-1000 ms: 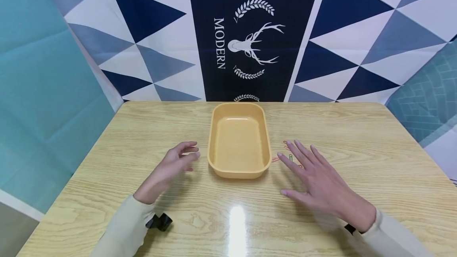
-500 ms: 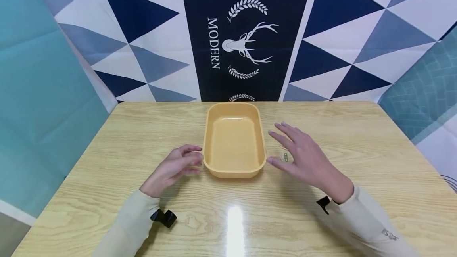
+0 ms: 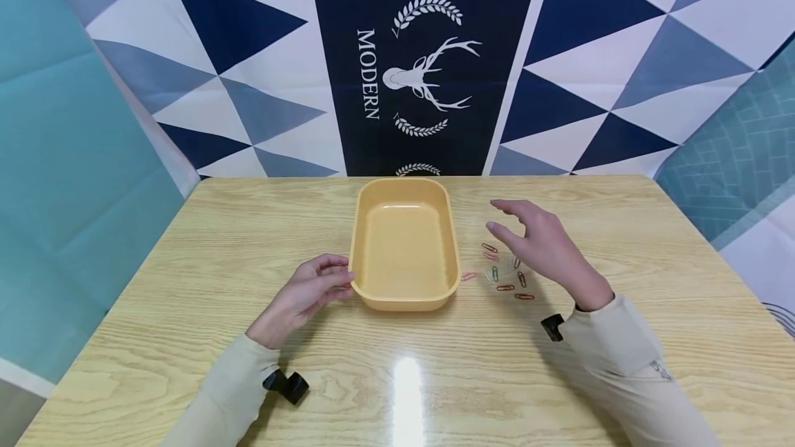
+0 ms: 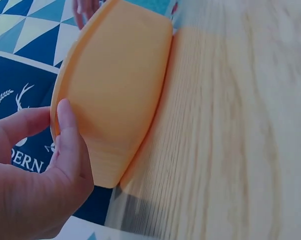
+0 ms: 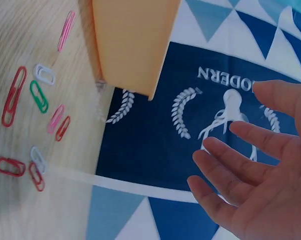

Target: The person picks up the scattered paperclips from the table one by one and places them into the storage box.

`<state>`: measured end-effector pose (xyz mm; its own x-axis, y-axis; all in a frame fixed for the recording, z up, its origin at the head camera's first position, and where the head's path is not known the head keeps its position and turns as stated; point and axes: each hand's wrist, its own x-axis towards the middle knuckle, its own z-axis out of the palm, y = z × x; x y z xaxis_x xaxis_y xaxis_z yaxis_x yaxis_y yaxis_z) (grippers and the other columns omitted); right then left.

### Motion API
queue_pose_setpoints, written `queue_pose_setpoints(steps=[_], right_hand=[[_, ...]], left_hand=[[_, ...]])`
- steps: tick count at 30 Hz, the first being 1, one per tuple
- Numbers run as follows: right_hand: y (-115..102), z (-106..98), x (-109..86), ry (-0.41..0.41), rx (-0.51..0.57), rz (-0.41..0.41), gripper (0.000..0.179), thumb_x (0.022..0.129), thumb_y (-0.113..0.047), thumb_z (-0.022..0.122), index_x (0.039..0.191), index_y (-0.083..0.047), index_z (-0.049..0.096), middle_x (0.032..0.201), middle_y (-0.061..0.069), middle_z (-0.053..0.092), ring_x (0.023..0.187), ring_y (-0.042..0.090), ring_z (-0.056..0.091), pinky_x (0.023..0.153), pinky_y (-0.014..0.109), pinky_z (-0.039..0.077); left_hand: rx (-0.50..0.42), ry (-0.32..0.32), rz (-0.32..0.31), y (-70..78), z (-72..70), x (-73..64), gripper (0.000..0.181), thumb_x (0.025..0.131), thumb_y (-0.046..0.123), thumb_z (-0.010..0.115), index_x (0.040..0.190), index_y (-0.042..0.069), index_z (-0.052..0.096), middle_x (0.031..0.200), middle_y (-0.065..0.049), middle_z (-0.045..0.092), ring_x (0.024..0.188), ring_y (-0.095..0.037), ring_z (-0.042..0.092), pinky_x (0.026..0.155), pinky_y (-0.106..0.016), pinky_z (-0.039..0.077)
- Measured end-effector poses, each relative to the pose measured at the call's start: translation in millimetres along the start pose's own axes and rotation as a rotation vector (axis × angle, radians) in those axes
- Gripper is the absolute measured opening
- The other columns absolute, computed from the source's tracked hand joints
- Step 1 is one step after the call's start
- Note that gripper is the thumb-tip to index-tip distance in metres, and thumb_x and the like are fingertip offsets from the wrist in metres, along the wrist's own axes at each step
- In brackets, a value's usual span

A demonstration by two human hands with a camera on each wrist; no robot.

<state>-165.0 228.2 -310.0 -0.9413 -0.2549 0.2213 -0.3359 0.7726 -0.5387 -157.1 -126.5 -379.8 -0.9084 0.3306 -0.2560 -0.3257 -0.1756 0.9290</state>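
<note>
An orange-yellow rectangular tray [image 3: 405,305] stands on the wooden table. My left hand [image 3: 304,295] pinches its left rim near the front corner; in the left wrist view a finger [image 4: 66,120] lies on the outer wall and the thumb meets the rim. To the tray's right my right hand [image 3: 546,243] hovers with spread, gently bent fingers and nothing in them. Below it lie several scattered paper clips in red, pink, white and green, such as a green paper clip [image 5: 39,96] and a pink paper clip [image 5: 66,31]. One pink clip [image 3: 468,276] is close beside the tray's right wall.
The wooden table [image 3: 236,240] ends at a patterned cloth backdrop [image 3: 428,74] just behind the tray. Teal cloth [image 3: 68,157] hangs at the left side. Each wrist wears a black camera mount [image 3: 286,385].
My left hand has come to the tray's rim from the left. The right hand has moved up and away from the tray, uncovering the paper clips. The head view has shifted slightly right.
</note>
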Motion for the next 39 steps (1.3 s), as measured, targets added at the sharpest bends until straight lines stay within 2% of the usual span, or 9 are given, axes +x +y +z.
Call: queue_pose_setpoints(steps=[4,11,14,20,25,31,34,39], right_hand=[[12,0,7.9,-0.008,0.033,0.037,0.047,0.099,-0.023,0.056,0.135,0.006,0.048,0.131,0.027,0.053,0.119,0.040,0.049,0.098,0.056,0.043],[33,0,21.2,-0.054,0.076,0.141,0.047,0.100,-0.026,0.054,0.134,0.006,0.050,0.125,0.026,0.057,0.114,0.040,0.053,0.093,0.054,0.047],[40,1,26.6,-0.100,0.108,0.194,0.048,0.099,-0.027,0.055,0.133,0.007,0.050,0.121,0.026,0.058,0.112,0.039,0.053,0.092,0.053,0.046],[51,6,36.2,-0.225,0.156,0.316,0.054,0.097,-0.028,0.058,0.134,0.009,0.047,0.125,0.029,0.053,0.113,0.039,0.051,0.090,0.049,0.047],[60,14,42.7,-0.274,0.154,0.401,0.049,0.094,-0.025,0.061,0.126,0.010,0.050,0.114,0.024,0.056,0.100,0.032,0.053,0.081,0.039,0.048],[70,20,44.3,-0.281,0.145,0.420,0.032,0.087,-0.020,0.069,0.103,0.005,0.058,0.090,0.009,0.053,0.080,0.022,0.046,0.068,0.030,0.040],[72,21,44.1,-0.295,0.159,0.418,0.029,0.085,-0.019,0.072,0.097,0.003,0.059,0.088,0.006,0.050,0.078,0.020,0.044,0.068,0.030,0.038],[72,23,44.8,-0.306,0.157,0.414,0.030,0.084,-0.020,0.074,0.096,0.003,0.059,0.089,0.007,0.051,0.080,0.021,0.045,0.070,0.030,0.038]], left_hand=[[-0.064,-0.002,-0.006,0.1,2.0,-0.2,0.027,0.093,-0.011,0.051,0.118,-0.010,0.040,0.094,-0.008,0.056,0.080,-0.015,0.062,0.077,-0.024,0.057],[-0.117,0.018,-0.028,-0.7,2.6,-0.9,0.034,0.093,-0.011,0.051,0.125,-0.012,0.037,0.097,-0.012,0.056,0.084,-0.017,0.062,0.081,-0.027,0.056],[-0.141,0.027,-0.037,-1.1,2.2,-0.9,0.035,0.093,-0.012,0.049,0.126,-0.012,0.036,0.098,-0.012,0.056,0.085,-0.018,0.063,0.081,-0.027,0.056],[-0.143,0.030,-0.041,-1.9,2.5,-0.1,0.037,0.094,-0.011,0.050,0.128,-0.012,0.035,0.102,-0.014,0.054,0.087,-0.018,0.062,0.083,-0.027,0.056],[-0.150,0.023,-0.047,-2.8,2.3,-0.2,0.036,0.095,-0.009,0.050,0.127,-0.011,0.035,0.102,-0.014,0.054,0.086,-0.017,0.061,0.081,-0.025,0.056],[-0.181,-0.005,-0.050,-2.7,1.7,-1.4,0.035,0.095,-0.008,0.049,0.127,-0.011,0.034,0.101,-0.014,0.053,0.087,-0.017,0.061,0.081,-0.024,0.055],[-0.185,-0.013,-0.047,-2.5,1.8,-1.7,0.037,0.096,-0.008,0.048,0.129,-0.011,0.032,0.102,-0.014,0.052,0.088,-0.017,0.060,0.081,-0.024,0.055],[-0.178,-0.011,-0.044,-2.8,1.5,-1.8,0.038,0.096,-0.007,0.049,0.129,-0.011,0.032,0.101,-0.014,0.054,0.088,-0.018,0.060,0.080,-0.024,0.055]])
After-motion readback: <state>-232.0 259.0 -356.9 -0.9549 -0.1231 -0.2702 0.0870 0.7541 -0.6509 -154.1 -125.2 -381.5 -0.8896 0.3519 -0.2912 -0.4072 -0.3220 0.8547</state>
